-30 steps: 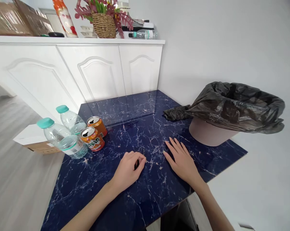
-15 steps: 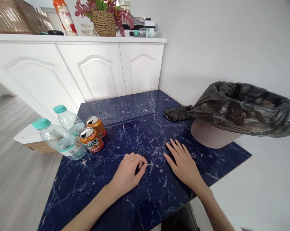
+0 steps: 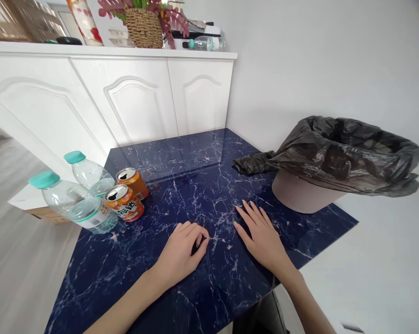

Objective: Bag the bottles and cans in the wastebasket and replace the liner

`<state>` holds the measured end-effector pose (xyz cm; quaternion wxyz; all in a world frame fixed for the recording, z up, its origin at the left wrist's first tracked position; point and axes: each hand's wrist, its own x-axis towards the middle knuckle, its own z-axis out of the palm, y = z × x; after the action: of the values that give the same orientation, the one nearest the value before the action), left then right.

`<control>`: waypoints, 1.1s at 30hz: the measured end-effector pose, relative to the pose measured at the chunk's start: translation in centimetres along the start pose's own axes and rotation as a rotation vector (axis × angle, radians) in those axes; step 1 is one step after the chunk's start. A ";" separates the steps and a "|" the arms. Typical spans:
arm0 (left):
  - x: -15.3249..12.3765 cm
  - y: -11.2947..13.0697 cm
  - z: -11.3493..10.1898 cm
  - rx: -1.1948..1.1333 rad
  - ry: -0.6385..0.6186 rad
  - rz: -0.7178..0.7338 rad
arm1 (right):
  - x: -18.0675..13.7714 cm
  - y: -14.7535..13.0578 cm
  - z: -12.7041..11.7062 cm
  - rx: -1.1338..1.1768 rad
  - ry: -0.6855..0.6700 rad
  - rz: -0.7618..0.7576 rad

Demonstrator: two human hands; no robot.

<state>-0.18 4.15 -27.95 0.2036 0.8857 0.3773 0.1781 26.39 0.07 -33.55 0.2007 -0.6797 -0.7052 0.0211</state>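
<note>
My left hand [image 3: 182, 250] rests on the dark blue marbled table [image 3: 191, 199], its fingers curled in and the thumb tip against the forefinger, with nothing seen in it. To the right, my right hand [image 3: 261, 239] lies flat with its fingers stretched out, also holding nothing. Two opened orange soda cans stand left of my left hand: the front can [image 3: 125, 204] and the rear can [image 3: 134, 182]. Beside them are two clear plastic bottles with teal caps, a front bottle [image 3: 77, 204] and a back bottle [image 3: 94, 175], partly overlapping in view.
A pinkish bin [image 3: 301, 192] lined with a black plastic bag [image 3: 348, 162] stands at the table's right side. A tail of the bag lies on the tabletop. White cabinets [image 3: 136, 102] hold a flower basket [image 3: 145, 28] and a lying bottle [image 3: 207, 43]. A cardboard box [image 3: 47, 213] sits at lower left.
The view has shifted slightly, so most things appear a little further left. Both hands keep their pose and place on the table; the cans, bottles and bin have not moved.
</note>
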 end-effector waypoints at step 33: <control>-0.1 0.2 -0.1 0.026 0.039 0.038 | -0.1 0.1 0.3 0.004 0.021 -0.010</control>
<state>-0.22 3.96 -27.78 0.1815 0.8915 0.3668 0.1944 26.42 0.04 -33.86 0.2097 -0.6758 -0.7065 0.0141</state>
